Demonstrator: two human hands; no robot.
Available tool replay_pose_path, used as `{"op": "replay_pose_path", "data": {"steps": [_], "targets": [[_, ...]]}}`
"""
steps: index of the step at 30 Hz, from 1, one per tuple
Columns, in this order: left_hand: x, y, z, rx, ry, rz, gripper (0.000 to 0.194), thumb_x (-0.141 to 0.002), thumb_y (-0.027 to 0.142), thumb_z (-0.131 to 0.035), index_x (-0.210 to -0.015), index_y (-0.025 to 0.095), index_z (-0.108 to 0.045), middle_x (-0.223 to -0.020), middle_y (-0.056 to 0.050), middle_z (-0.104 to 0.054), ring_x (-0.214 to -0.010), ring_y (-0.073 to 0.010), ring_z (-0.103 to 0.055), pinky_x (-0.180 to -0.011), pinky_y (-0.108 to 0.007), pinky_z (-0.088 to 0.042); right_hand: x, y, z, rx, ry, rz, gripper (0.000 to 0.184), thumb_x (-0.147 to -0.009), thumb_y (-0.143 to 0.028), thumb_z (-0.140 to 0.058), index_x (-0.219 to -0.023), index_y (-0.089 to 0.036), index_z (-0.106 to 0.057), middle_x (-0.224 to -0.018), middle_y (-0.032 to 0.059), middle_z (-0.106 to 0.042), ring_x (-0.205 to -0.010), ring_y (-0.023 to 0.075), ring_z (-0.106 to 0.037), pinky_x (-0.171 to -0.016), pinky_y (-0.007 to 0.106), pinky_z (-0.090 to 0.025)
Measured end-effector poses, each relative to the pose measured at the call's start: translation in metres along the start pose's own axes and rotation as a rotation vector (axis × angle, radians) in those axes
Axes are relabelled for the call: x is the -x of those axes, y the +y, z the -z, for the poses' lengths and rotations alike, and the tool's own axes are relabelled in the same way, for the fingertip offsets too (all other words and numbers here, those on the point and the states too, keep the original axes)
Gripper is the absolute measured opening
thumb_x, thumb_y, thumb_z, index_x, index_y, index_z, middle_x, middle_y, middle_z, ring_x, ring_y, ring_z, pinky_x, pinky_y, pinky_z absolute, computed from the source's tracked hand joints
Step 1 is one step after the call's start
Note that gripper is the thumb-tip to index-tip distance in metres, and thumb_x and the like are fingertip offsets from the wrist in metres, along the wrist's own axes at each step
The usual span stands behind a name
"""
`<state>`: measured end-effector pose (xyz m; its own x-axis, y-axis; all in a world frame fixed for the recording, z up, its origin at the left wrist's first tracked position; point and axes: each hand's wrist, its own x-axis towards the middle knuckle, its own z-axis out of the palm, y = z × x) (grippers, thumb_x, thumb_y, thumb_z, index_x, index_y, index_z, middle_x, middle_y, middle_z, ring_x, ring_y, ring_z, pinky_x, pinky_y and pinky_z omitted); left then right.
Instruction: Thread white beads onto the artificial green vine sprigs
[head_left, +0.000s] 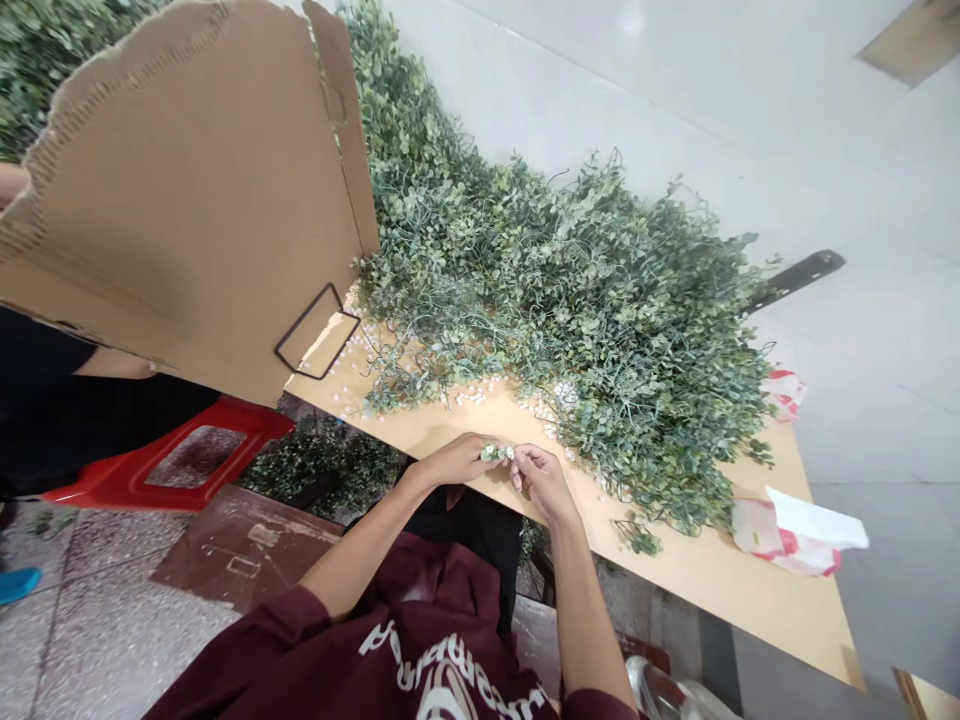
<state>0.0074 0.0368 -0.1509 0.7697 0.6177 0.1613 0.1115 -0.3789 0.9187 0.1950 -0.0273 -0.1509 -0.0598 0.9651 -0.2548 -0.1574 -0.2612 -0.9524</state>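
Note:
Close together over the table's near edge, my two hands meet at a small green sprig with white tips (495, 453). My left hand (461, 459) is closed around the sprig's left end. The fingertips of my right hand (541, 480) pinch at its right end, by a white piece. Just beyond lie small loose white pieces (480, 391), scattered over the wooden tabletop (675, 565). A big heap of artificial leafy greenery (600, 310) covers the far side of the table, and a small loose sprig (637, 537) lies to the right of my hands.
A torn cardboard sheet (217, 190) stands at the left, with a black wire frame (319, 330) at its foot. A dark handle (799, 280) sticks out behind the heap. Crumpled red-and-white wrapping (787, 538) sits at the right. A person's dark clothing (45, 390) shows beside a red stool (172, 460).

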Motion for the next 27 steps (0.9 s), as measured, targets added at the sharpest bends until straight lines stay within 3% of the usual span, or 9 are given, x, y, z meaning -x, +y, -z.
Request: {"op": "replay_pose_path", "data": {"steps": [9,17,27], "targets": [[0.0011,0.0002,0.0011,0.031,-0.021,0.059,0.018,-0.086,0.019,-0.051,-0.082,0.014,-0.068,-0.079,-0.003,-0.067,-0.072,-0.015,-0.059,-0.071,-0.021,-0.044,-0.0005,0.0009,-0.0005,-0.019,0.021,-0.018,0.027,-0.075,-0.042,-0.077,-0.077,-0.018,-0.064,-0.063,-0.0002,-0.059,-0.049,0.0105,-0.047,-0.048,0.024,-0.039],[0.0011,-0.0029,0.0037,0.136,-0.088,0.087,0.022,-0.088,0.026,-0.053,-0.081,0.012,-0.068,-0.079,-0.003,-0.067,-0.074,-0.0142,-0.06,-0.07,-0.019,-0.043,0.0001,0.0006,0.0031,-0.003,-0.04,-0.023,0.025,-0.077,-0.039,-0.076,-0.074,-0.017,-0.065,-0.059,0.0007,-0.06,-0.05,0.0109,-0.048,-0.048,0.024,-0.037],[-0.0008,-0.0045,0.0048,0.109,-0.102,0.104,0.018,-0.084,0.017,-0.054,-0.075,0.012,-0.069,-0.077,-0.002,-0.069,-0.074,-0.0136,-0.062,-0.07,-0.018,-0.042,-0.0037,0.0044,0.0068,-0.012,-0.058,-0.029,0.023,-0.077,-0.038,-0.076,-0.075,-0.017,-0.066,-0.057,-0.0007,-0.059,-0.05,0.0099,-0.048,-0.05,0.023,-0.037]]}}
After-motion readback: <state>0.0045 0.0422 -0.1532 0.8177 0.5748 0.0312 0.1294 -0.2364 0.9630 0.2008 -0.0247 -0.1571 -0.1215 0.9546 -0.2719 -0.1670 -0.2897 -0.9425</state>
